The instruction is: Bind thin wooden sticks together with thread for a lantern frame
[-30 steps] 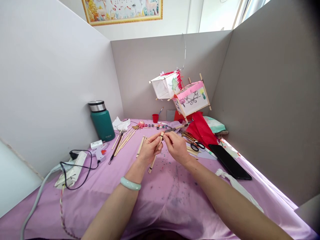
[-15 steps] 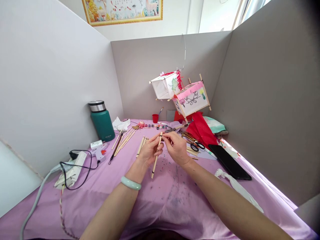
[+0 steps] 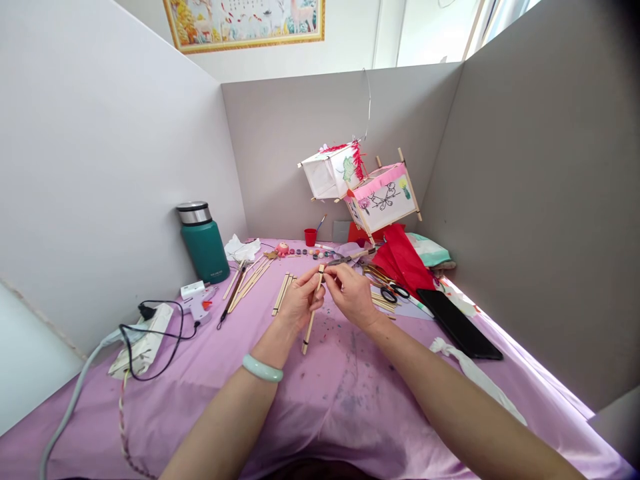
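Note:
My left hand [image 3: 299, 300] is closed around a pale wooden stick [image 3: 311, 326], which slants down toward me. Dark bands circle the stick near its top and bottom ends. At the upper band, my right hand [image 3: 351, 293] is closed in a pinch; whatever lies between its fingertips is too small to make out. Just left of my left hand lie several short sticks [image 3: 283, 295] with similar dark bands. Beyond my fingers is a pair of pliers [image 3: 343, 260]. Loose thin sticks [image 3: 384, 302] and black-handled scissors [image 3: 395, 293] lie right of my right hand.
A green bottle [image 3: 204, 247], glue gun [image 3: 199, 303] and power strip [image 3: 145, 343] with cables stand left. Two paper lanterns [image 3: 385, 200] hang at the back. A red cloth [image 3: 403, 263], black phone-like slab [image 3: 460, 323] and white cloth [image 3: 477, 380] lie right. Grey panels enclose the table.
The stick's top has turned slightly and dipped a little. Both hands keep nearly the same place and grip.

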Tool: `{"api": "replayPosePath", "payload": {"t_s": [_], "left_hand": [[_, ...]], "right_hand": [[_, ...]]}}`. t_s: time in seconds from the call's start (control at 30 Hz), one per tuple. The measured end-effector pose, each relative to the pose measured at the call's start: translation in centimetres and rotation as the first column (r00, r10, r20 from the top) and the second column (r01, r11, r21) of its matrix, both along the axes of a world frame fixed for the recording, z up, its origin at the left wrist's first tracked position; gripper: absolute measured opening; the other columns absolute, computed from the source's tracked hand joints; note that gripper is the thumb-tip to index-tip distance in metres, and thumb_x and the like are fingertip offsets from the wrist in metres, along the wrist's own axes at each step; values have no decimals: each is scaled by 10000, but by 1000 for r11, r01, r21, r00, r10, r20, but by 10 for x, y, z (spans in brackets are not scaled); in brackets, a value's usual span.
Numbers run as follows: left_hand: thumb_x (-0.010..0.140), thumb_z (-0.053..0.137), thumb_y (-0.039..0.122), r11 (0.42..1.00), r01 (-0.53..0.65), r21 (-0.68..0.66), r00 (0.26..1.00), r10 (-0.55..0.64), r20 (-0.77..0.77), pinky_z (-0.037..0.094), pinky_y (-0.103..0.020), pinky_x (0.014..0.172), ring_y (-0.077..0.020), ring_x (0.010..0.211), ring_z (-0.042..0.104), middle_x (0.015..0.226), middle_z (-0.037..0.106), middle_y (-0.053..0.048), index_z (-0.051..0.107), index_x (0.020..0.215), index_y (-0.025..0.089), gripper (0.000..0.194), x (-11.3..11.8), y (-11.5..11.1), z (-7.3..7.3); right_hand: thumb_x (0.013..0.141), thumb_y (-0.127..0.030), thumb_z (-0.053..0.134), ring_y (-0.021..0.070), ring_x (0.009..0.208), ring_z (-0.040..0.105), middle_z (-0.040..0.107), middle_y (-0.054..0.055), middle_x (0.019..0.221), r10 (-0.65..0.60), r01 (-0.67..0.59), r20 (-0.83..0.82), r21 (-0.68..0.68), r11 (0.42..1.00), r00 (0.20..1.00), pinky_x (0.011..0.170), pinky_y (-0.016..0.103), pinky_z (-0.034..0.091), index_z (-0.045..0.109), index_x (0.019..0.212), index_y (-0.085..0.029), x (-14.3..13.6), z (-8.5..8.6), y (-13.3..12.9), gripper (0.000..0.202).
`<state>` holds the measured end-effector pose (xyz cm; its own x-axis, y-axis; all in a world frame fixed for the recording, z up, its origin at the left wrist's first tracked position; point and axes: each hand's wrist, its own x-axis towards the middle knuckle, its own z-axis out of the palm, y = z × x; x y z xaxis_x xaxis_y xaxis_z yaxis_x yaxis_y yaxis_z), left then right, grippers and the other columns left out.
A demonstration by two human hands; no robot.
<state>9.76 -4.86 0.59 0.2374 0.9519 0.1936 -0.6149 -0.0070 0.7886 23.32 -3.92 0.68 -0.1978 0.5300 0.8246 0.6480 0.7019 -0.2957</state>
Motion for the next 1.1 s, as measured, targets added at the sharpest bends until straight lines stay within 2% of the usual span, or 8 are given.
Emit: {"api": "replayPosePath", "payload": {"t_s": [0.17,0.37,0.47,0.53,0.63,0.7,0.9,1.1], "left_hand": [[697,759,300,999,-48,17,997,49,-59,190,-146,388,-41,460,384,525,452,51,629,1154,128,505,2,-1,-1],[703,751,340,998,-51,39,993,55,-102,154,-158,391,-36,439,355,510,450,52,626,1166,118,528,3,0,-4],[708,744,348,997,-61,45,993,66,-102,157,-165,391,-36,430,346,505,455,53,623,1171,127,527,3,1,-4],[714,739,349,996,-79,48,992,84,-98,173,-168,394,-37,428,352,506,462,53,612,1191,132,539,4,2,-4],[716,738,349,993,-104,60,989,110,-103,203,-173,405,-44,443,383,521,480,47,602,1213,130,560,6,1,-3],[718,737,351,992,-105,70,987,113,-118,219,-179,410,-49,448,389,516,481,46,601,1217,122,566,6,0,-3],[720,740,330,993,-84,81,992,91,-90,199,-179,416,-41,447,366,511,462,52,620,1190,125,527,6,-1,-2],[722,737,302,995,-47,87,999,49,-22,196,-180,418,-42,447,361,509,449,55,630,1168,137,487,2,2,-4]], "right_hand": [[943,-239,426,170,807,611,674,72,885,14,-17,64,46,999,998,711,270,409,629,958,-188,4,2,0,210],[924,-248,435,156,700,582,655,61,765,-68,57,95,117,992,993,647,260,382,638,840,-166,4,2,2,235],[916,-258,440,158,720,582,662,63,791,-7,7,11,30,1000,1000,661,261,395,643,843,-169,0,1,2,234],[916,-292,448,152,695,577,661,51,781,67,-77,-113,-96,992,991,640,258,403,647,852,-176,-2,2,2,240],[896,-397,481,130,565,533,614,11,664,142,-254,-343,-307,917,929,549,249,393,630,795,-181,-5,5,2,281],[862,-456,517,116,497,494,565,-11,596,157,-358,-468,-379,853,869,498,245,376,597,737,-181,-6,7,3,312],[765,-455,609,99,471,441,483,-52,518,221,-554,-636,-388,737,739,470,236,340,551,716,-186,-9,10,3,280],[713,-404,658,82,475,402,531,-47,535,246,-682,-734,-379,626,634,475,232,302,562,748,-182,-11,12,-2,245]]}}
